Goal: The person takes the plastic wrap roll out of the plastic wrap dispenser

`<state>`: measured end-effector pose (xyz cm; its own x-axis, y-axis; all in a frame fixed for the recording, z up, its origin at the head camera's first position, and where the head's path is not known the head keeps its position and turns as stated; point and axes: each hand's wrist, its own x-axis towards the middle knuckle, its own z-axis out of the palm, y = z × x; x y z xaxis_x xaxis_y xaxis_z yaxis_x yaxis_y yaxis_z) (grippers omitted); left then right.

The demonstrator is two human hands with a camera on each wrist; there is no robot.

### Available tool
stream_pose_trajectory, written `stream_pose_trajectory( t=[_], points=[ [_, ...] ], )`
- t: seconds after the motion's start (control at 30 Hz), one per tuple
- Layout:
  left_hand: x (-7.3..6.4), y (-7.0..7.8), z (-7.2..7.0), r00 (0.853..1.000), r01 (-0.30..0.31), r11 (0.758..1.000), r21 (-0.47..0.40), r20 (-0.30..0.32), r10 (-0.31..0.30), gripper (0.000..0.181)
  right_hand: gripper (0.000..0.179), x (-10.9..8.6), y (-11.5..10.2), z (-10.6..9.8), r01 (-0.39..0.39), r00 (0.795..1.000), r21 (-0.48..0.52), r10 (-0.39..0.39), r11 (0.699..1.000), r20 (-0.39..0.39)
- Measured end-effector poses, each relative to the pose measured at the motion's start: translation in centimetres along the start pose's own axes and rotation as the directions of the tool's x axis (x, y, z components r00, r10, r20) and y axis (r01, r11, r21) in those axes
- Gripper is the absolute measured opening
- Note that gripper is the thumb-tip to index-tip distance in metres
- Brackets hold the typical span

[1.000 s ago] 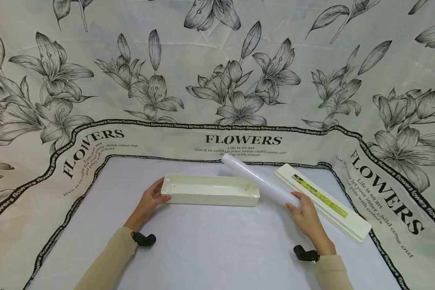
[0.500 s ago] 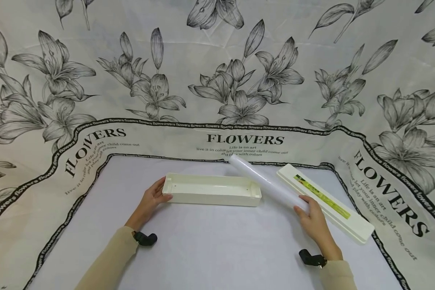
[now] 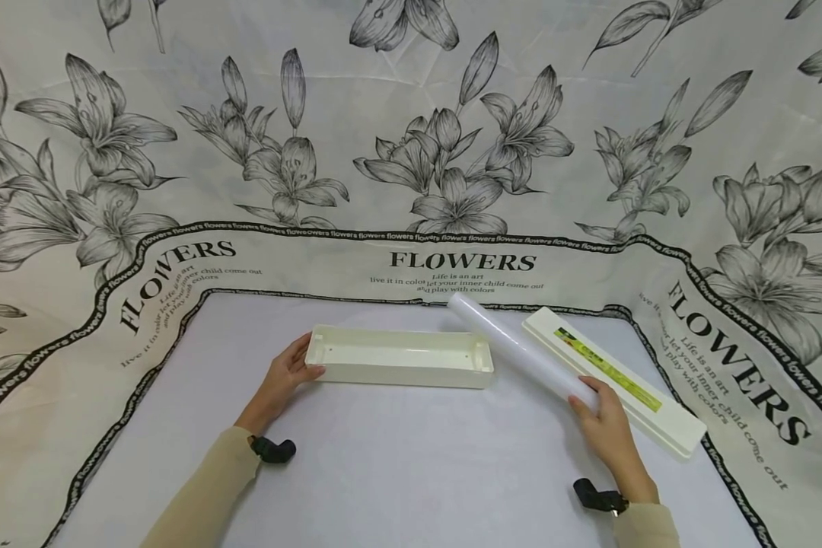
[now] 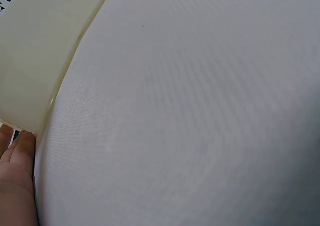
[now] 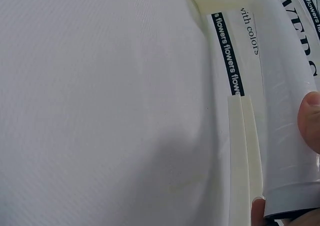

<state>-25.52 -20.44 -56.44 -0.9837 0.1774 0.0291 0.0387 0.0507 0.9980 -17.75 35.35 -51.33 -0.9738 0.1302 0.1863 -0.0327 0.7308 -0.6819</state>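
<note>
An open white plastic box [image 3: 404, 376], long and narrow, sits on the table with nothing inside. My left hand [image 3: 281, 388] grips its left end, thumb at the front corner; the left wrist view shows fingers against the box wall [image 4: 40, 51]. To the right, my right hand [image 3: 610, 434] holds the near end of a glossy whitish roll of cling film [image 3: 520, 346], thumb on its side. The roll slants away to the left, its far end close to the box's right end. Beside it lies the box's long white lid [image 3: 664, 431] with a yellow-green label.
A pale cloth [image 3: 411, 464] covers the table. Behind and around it hangs white fabric [image 3: 390, 175] printed with black flowers and lettering. A black wrist camera [image 3: 274, 450] sits on the left wrist, and another camera [image 3: 599, 498] on the right.
My right hand has drawn the cling film roll to the right and slightly nearer, away from the box. The left hand, box and lid have stayed nearly in place.
</note>
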Motion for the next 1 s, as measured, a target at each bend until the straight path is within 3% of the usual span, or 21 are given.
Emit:
stream_pose_trajectory(
  t=[0.37, 1.0],
  points=[
    [0.0, 0.1, 0.0, 1.000, 0.003, 1.000, 0.003, -0.001, -0.003, 0.088, 0.047, -0.6, 1.0, -0.9, 0.012, 0.999, -0.004, -0.012, 1.000, -0.049],
    [0.0, 0.3, 0.0, 1.000, 0.004, 1.000, 0.004, -0.001, -0.004, 0.087, 0.047, -1.9, 3.3, -2.0, -0.038, 0.997, -0.044, 0.035, 0.998, -0.067]
  ],
)
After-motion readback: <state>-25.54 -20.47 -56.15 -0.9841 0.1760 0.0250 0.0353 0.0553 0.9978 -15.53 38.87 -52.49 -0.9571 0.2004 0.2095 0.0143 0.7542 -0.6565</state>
